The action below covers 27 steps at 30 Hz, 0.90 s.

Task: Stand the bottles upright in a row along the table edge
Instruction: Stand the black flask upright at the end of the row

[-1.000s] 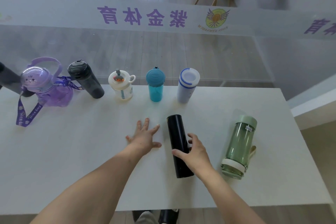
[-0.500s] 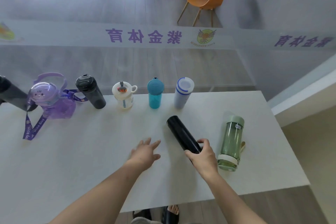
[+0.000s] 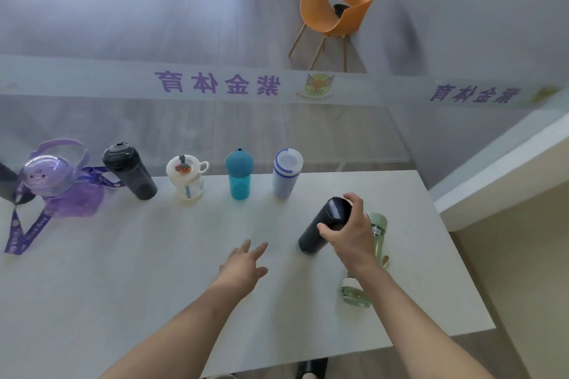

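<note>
Black bottle (image 3: 323,228) tilted, base on worktop (image 3: 154,271) right of centre, top gripped by right hand (image 3: 348,234) | left hand (image 3: 243,268) spread flat, holding nothing, just left of it | green bottle (image 3: 377,231) lying behind right hand | far edge row: purple bottle (image 3: 61,191), dark grey bottle (image 3: 129,172), white cup (image 3: 186,177), teal bottle (image 3: 239,177), white-blue bottle (image 3: 286,174), upright

Black bottle (image 3: 323,229) now tipped up near upright, base on table (image 3: 123,286), no longer lying flat. Right hand (image 3: 349,232) shifts from its lower body to grip near its top. Left hand (image 3: 244,266) lifts slightly, fingers spread.
</note>
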### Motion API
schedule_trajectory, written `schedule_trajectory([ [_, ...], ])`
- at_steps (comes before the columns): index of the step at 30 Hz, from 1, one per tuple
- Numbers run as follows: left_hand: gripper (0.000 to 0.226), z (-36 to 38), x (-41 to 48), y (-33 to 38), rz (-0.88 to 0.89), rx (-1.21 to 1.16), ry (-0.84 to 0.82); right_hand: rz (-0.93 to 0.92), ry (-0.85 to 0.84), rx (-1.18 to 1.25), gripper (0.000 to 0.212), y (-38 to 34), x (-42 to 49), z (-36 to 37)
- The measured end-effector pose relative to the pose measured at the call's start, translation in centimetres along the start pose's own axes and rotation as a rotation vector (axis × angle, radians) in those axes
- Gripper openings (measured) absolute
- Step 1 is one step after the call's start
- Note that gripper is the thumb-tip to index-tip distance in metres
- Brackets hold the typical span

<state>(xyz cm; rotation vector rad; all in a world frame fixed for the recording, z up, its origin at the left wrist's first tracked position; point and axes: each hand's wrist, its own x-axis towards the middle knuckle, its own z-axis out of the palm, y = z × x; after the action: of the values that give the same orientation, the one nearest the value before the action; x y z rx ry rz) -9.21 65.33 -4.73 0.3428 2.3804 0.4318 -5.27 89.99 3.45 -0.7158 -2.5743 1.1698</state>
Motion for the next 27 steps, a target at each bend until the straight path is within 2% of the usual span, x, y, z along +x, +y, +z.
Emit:
schedule_trajectory([
  [3, 0.067, 0.9, 0.8, 2.5, -0.027, 0.027, 0.014, -0.141, -0.022, -0.038, 0.077, 1.2, 2.1, -0.5],
  [9, 0.069, 3.2, 2.8, 6.7, -0.057, 0.139, 0.029, -0.195, -0.087, 0.050, 0.077, 4.0, 4.4, -1.5],
  [19, 0.072, 5.4, 5.3, 9.4, -0.224, 0.103, 0.010, -0.008, -0.318, 0.181, 0.069, 8.5, 4.9, 0.0],
  [27, 0.082, 3.8, 7.9, 10.2, -0.237, 0.100, -0.023, -0.052, -0.311, 0.257, 0.069, 9.6, 9.3, 1.0],
])
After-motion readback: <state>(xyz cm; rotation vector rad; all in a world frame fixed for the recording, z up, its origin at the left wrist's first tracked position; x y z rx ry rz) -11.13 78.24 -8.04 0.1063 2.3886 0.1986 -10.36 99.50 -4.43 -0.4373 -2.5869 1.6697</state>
